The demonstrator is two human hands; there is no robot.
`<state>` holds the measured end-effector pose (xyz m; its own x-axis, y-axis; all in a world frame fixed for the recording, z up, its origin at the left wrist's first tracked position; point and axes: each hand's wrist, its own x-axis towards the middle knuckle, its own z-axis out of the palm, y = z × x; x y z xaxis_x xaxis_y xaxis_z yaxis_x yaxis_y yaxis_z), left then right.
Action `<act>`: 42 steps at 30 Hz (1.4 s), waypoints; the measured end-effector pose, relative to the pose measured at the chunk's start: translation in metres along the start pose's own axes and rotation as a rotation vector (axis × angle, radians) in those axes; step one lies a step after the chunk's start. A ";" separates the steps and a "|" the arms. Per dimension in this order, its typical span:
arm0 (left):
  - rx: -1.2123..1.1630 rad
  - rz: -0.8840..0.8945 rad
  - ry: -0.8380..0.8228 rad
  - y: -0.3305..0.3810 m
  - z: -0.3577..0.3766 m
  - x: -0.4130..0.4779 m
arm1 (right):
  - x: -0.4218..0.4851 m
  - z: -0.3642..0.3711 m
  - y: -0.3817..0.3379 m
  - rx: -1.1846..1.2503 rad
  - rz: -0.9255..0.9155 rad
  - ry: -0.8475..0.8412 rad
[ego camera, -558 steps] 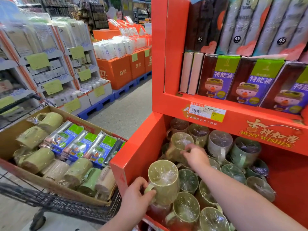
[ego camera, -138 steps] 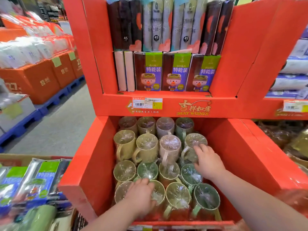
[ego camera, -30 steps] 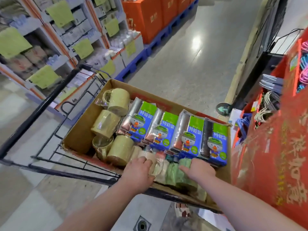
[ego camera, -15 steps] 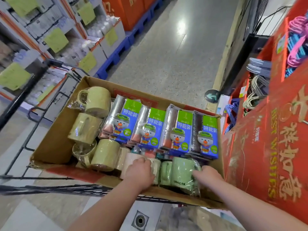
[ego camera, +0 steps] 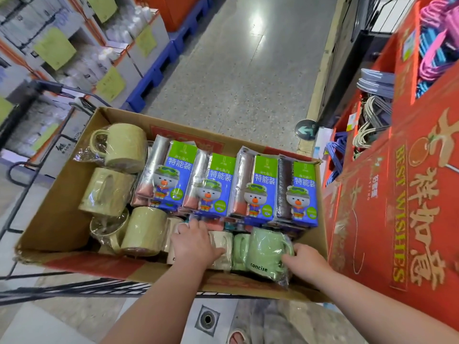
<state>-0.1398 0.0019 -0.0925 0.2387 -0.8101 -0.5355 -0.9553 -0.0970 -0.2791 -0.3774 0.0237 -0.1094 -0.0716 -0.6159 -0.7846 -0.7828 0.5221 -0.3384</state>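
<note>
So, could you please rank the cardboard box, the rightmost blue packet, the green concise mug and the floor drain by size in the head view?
1. cardboard box
2. rightmost blue packet
3. green concise mug: nearly packet-sized, nearer the camera, so unsure
4. floor drain

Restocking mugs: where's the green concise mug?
Head view: the mug lies in the box, near right corner, in the right hand, beside the rightmost blue pack.

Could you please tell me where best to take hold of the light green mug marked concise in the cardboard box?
Take the light green mug by its handle, coming from the right, where the right hand grips it. The handle points that way; a second green mug crowds its left side, the packs its far side, and the film wrap looks slippery.
</note>
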 end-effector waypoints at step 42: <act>-1.083 0.193 0.463 -0.065 -0.010 -0.163 | -0.165 0.024 -0.005 0.126 -0.335 0.542</act>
<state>-0.1185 0.1344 0.0203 0.2018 -0.9749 -0.0939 -0.6720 -0.2075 0.7109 -0.3467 0.1366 0.0100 -0.1635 -0.9507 -0.2637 -0.7406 0.2948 -0.6038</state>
